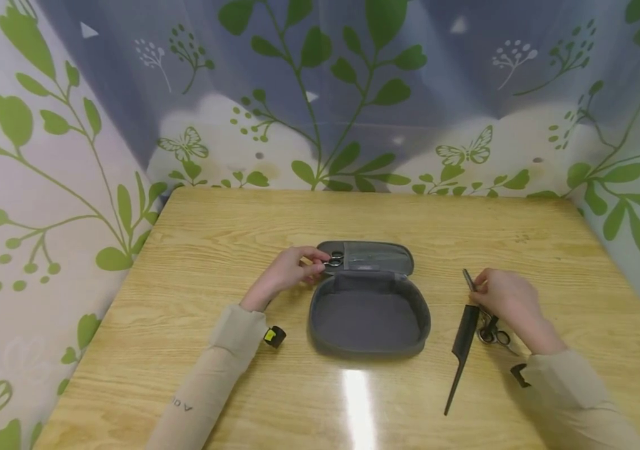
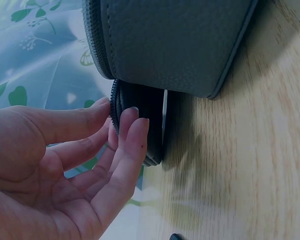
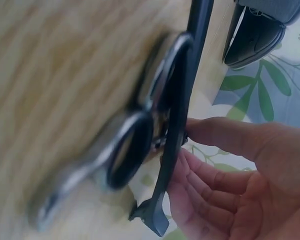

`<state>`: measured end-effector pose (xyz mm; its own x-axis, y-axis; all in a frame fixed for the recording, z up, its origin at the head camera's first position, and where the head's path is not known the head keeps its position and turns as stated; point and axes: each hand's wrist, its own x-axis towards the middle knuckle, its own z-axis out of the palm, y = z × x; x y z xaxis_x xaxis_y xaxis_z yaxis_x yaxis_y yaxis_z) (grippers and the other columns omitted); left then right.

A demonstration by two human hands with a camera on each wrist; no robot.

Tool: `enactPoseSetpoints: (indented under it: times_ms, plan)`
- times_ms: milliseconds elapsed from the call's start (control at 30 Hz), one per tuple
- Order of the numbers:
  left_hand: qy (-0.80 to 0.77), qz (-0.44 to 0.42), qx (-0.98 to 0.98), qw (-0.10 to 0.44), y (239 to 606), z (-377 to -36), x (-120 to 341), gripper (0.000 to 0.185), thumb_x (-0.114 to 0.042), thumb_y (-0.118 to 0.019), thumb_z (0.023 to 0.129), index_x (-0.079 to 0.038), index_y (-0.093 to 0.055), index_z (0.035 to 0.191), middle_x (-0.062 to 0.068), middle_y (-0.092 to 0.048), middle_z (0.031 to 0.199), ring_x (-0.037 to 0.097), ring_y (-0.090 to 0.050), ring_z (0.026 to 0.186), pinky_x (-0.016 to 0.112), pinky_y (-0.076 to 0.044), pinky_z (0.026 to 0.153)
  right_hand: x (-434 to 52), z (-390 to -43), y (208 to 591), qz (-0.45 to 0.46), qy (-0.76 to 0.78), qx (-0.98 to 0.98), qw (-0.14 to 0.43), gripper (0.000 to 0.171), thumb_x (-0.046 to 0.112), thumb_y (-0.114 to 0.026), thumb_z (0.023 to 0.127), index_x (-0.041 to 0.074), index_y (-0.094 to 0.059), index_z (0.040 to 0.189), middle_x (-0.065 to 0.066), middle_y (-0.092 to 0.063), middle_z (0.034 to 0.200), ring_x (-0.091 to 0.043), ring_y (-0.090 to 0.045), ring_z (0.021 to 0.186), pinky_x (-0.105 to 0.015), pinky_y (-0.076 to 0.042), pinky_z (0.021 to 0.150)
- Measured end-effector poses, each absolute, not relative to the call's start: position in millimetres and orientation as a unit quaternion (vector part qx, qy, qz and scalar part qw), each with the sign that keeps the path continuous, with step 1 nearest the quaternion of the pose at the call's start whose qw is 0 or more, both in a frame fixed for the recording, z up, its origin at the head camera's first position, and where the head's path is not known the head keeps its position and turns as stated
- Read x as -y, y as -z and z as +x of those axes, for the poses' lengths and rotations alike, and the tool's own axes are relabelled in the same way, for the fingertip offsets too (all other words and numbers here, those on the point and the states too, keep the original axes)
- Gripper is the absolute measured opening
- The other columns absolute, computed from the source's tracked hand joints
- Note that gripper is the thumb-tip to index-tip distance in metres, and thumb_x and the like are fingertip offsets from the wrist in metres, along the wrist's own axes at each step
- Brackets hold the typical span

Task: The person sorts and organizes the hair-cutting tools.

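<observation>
The left hand pinches small steel scissors at the lid pocket of the open grey case at table centre; best to steady the soft lid. At three o'clock, the right hand, fingers loosely open, touches larger scissors beside a black tail comb on glossy wood.

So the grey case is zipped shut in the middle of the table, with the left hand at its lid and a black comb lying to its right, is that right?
Not quite. The head view shows the grey case lying open, not zipped shut: its lid is folded back, and the left hand is at a pair of scissors tucked there. The rest holds: it sits mid-table, with the black comb to its right.
</observation>
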<state>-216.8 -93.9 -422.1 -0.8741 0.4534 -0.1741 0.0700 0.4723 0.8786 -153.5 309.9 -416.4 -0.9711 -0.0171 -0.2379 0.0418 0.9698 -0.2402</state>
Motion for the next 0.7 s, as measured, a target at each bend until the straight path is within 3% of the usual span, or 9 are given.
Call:
enactPoseSetpoints:
  times_ms: [400, 700]
  plan:
    - [-0.491, 0.158, -0.834, 0.198, 421.4, -216.4, 93.9, 0.029, -0.006, -0.059, 0.102, 0.0, -0.066, 0.129, 0.014, -0.064, 0.106, 0.03, -0.071, 0.089, 0.037, -0.06, 0.079, -306.5, -150.5, 417.5, 0.026, 0.155, -0.98, 0.125, 0.038, 0.03, -0.076, 0.089, -0.001, -0.073, 0.11, -0.016, -0.075, 0.104, -0.016, -0.06, 0.062, -0.032, -0.044, 0.049]
    - [-0.49, 0.154, -0.835, 0.196, 420.4, -215.5, 94.4, 0.028, -0.007, -0.06, 0.102, -0.001, -0.067, 0.129, 0.014, -0.064, 0.107, 0.031, -0.071, 0.091, 0.038, -0.06, 0.08, -307.4, -153.4, 417.9, -0.023, 0.204, -0.972, 0.114, 0.029, 0.024, -0.068, 0.095, -0.003, -0.065, 0.105, -0.021, -0.071, 0.1, -0.023, -0.064, 0.072, -0.035, -0.047, 0.057]
